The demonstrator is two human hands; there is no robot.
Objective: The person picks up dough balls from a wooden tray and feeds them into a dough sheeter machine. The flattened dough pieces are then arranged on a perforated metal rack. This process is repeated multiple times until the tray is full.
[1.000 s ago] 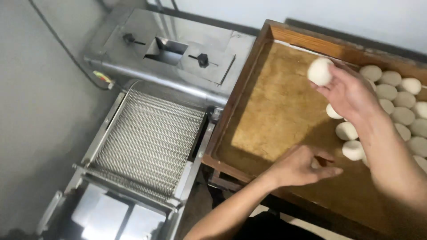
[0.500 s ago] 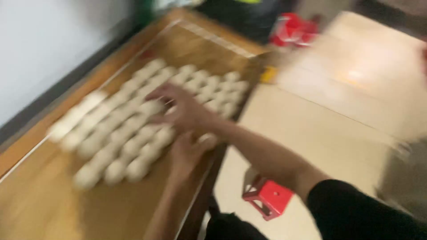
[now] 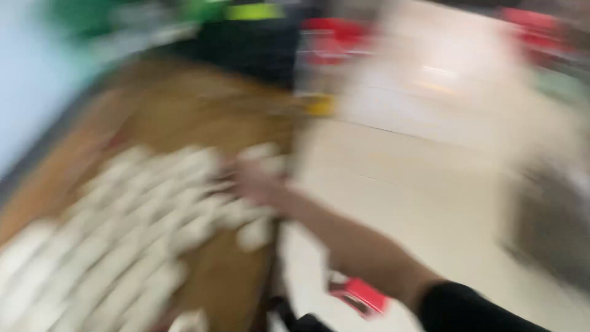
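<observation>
pale dough balls [image 3: 123,246] fill the near left of the wooden tray [image 3: 184,117], rows running near-left to far-right, too smeared for me to count. my right hand [image 3: 258,184] reaches their far-right edge; its grip i cannot tell. left hand unseen. red stool [image 3: 359,295] sits below.

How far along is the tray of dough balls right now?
Done: many pale dough balls lie in rows on the wooden tray. In hand: the right hand reaches among them at the tray's near edge; blur hides its grip. Left: the tray's far part is bare. The left hand is not visible.
</observation>
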